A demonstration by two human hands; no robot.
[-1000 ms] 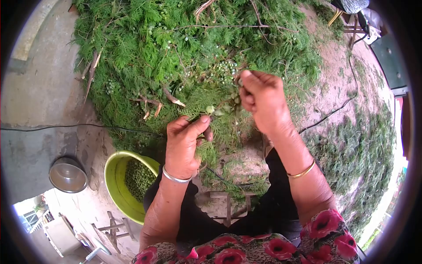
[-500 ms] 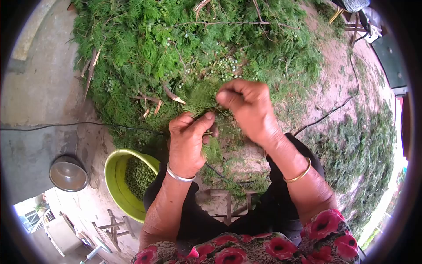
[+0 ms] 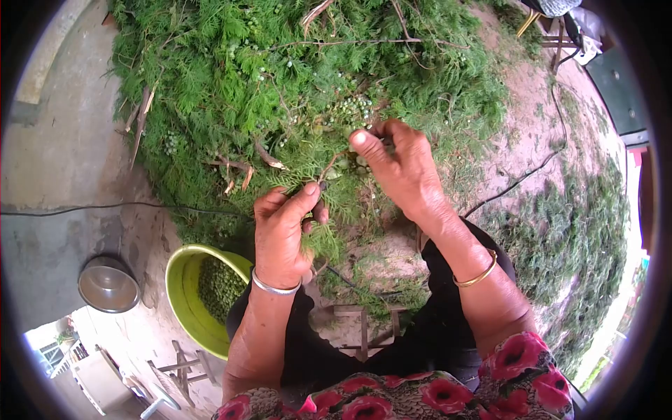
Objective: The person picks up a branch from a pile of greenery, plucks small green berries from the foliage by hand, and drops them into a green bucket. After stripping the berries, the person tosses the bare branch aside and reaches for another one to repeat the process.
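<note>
My left hand [image 3: 281, 238], with a silver bangle at its wrist, pinches a thin brown stem of a green conifer sprig [image 3: 329, 164] between thumb and fingers. Feathery leaves spread around that hand. My right hand [image 3: 404, 168], above a gold bangle, is just right of the sprig with thumb and fingers curled together. What lies inside its grip is hidden; small pale green bits show beneath the fingers. Beyond both hands rises a large heap of cut conifer branches [image 3: 203, 91], dotted with small pale green cones [image 3: 353, 106].
A yellow-green bucket [image 3: 180, 294], partly filled with small green cones [image 3: 218, 288], stands by my left knee. Left of it is a metal bowl [image 3: 108, 283]. A black cable [image 3: 518, 183] crosses the ground. Leafy clippings [image 3: 560, 245] are spread at right. A wooden stool [image 3: 183, 367] stands lower left.
My left hand has shifted slightly left with the sprig, whose stem now shows more plainly. My right hand has stayed close to the sprig, its thumb turned more upward.
</note>
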